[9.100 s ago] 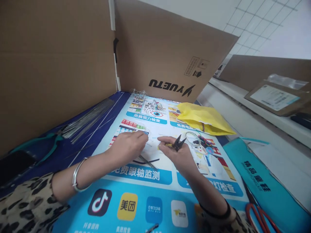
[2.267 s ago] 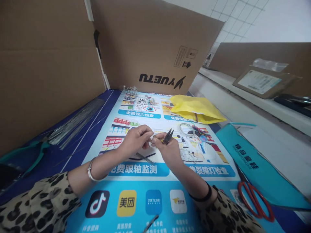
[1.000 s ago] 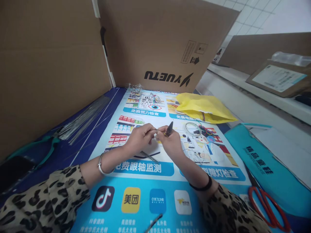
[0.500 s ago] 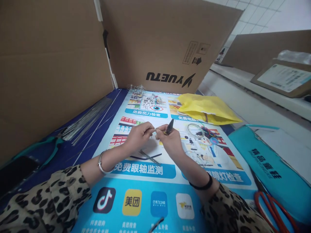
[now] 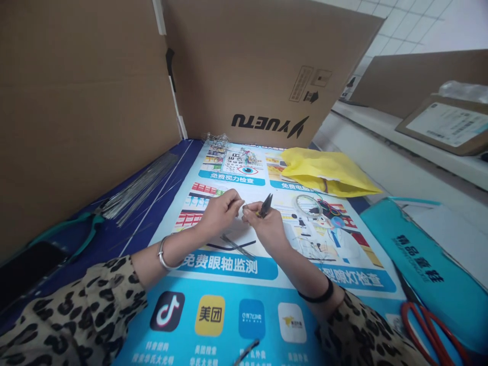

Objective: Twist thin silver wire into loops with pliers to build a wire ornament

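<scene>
My left hand (image 5: 222, 212) is closed in a pinch above the printed poster; what its fingertips hold is too small to make out. Close beside it, my right hand (image 5: 270, 229) grips small pliers (image 5: 266, 204), whose jaws point up and away, slightly apart. The thumb and forefinger of that hand are pinched together near the left fingertips. Below the hands, a few thin wire pieces (image 5: 238, 246) lie on the poster (image 5: 263, 297). A coil of wire (image 5: 308, 205) rests to the right of my right hand.
Long thin wires (image 5: 139, 190) lie in a bundle at left, near teal-handled cutters (image 5: 86, 229) and a black phone-like object (image 5: 30, 277). Cardboard panels (image 5: 244, 66) stand behind. At right are a yellow bag (image 5: 330, 170), a teal box (image 5: 412, 254) and red-handled scissors (image 5: 430, 325).
The pliers' jaws in my right hand have parted from closed to slightly apart. My fingertips are slightly changed in position, still close together. The view has shifted a little.
</scene>
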The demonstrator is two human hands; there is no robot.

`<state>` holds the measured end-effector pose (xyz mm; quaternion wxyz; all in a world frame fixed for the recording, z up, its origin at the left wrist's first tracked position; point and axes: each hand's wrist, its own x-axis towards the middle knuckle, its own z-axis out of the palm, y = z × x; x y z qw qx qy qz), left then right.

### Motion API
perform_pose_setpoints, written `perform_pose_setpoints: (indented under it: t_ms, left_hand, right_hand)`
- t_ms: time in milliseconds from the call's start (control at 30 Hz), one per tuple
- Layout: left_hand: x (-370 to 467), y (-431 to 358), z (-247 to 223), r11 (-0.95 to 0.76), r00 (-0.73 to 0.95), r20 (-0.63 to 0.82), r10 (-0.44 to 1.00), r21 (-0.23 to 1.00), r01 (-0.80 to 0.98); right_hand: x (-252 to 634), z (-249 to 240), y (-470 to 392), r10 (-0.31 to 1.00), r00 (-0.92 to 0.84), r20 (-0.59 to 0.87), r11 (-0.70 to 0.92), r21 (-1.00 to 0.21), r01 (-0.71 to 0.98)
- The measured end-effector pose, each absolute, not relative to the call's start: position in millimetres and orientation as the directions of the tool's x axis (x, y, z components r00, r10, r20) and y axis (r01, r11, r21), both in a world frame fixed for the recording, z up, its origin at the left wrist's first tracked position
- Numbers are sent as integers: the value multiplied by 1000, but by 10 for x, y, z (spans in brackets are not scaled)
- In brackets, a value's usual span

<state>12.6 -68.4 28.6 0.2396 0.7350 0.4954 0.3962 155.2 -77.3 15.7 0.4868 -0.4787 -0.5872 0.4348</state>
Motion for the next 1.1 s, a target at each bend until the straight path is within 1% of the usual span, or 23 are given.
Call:
perform_pose_setpoints:
  t_ms: [67,233,567,667,733,800,867,933,1000,1033,1067,1100]
  left_hand:
    - [130,-684,283,-401,199,352,915,733,549]
    - [135,-664,275,-440,229,378,897,721,535]
    - [155,-685,246,-429,260,342,903,716,551]
    - [152,-693,298,-438,292,327,899,710,552]
    - [125,-691,376,-454,350,300,887,701,550]
    - [64,-671,485,-473,432,251,866,689,549]
    - [-34,-638,608,-501,543,169,823,668,551]
    - [-160,-604,720,-506,655,7,755,641,577]
    - [-301,-588,789,-509,738,-139,660,640,575]
    - [-373,-591,799,-495,756,-211,620,643,585]
    - [-443,-603,787,-455,734,-276,620,635,623]
    - [-510,-622,754,-375,700,-390,599,636,675]
  right_hand:
    - [1553,174,-777,984,-75,161,171,-972,162]
    - [1555,228,-799,992,-68,105,116,-979,171]
    - [1608,173,-806,981,-93,169,190,-939,287]
    - [1665,241,-801,976,-157,150,193,-933,305]
    - [1747,358,-793,958,-264,111,200,-919,339]
    - [1871,509,-780,932,-352,87,237,-880,412]
    - [2039,651,-770,931,-354,94,284,-795,536]
    - [2247,745,-777,925,-367,101,341,-649,680]
    - [2484,767,-806,934,-346,83,341,-490,802]
    - [2607,752,-828,945,-321,61,315,-437,843]
    - [2728,724,-853,953,-299,45,291,-404,867]
    - [2843,688,-881,962,-271,38,265,-377,888]
